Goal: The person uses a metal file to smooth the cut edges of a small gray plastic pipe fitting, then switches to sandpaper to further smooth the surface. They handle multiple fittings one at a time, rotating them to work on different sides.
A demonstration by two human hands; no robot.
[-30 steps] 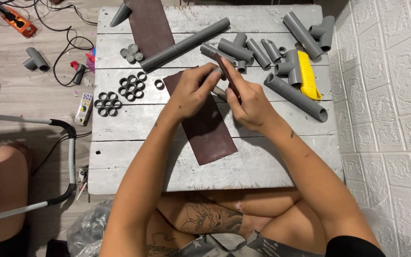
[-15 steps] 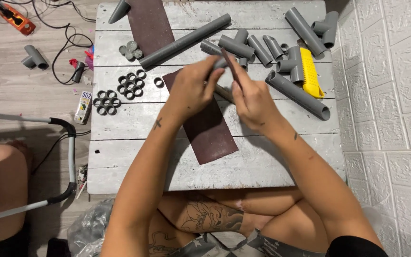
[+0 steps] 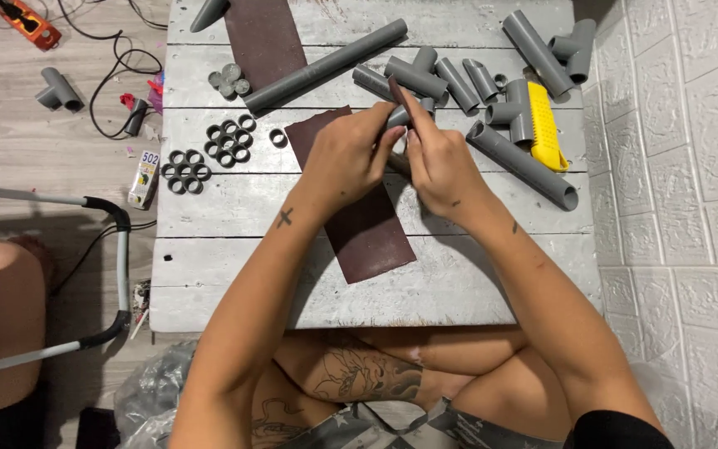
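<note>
Meeting over the middle of the grey plank table, the left hand and right hand close together on one small work. Both are curled narrow — the left hand's fingers wrap a short grey pipe piece, and the right hand pinches a thin dark strip that sticks up and away from the person, past the fingertips. The pipe piece lies between the two hands, mostly hidden by them; its long axis seems to run away from the person, tilted slightly toward the right, though the covered part cannot be judged.

Under the hands lies a long sheet of dark brown sandpaper, running diagonally from the far left toward the near right. A second brown sheet sits at the far edge. A long grey pipe lies slanted beyond the left hand, and a cluster of short grey pipe offcuts lies just beyond the fingertips. To the right, a yellow handled tool rests beside another long grey pipe.

Left of the hands, small grey rings sit bunched in groups. Off the table's left edge, on the floor, lies a small upright-oblong tube package — pale with a yellow and green label. An orange power strip and black cables lie farther out.
</note>
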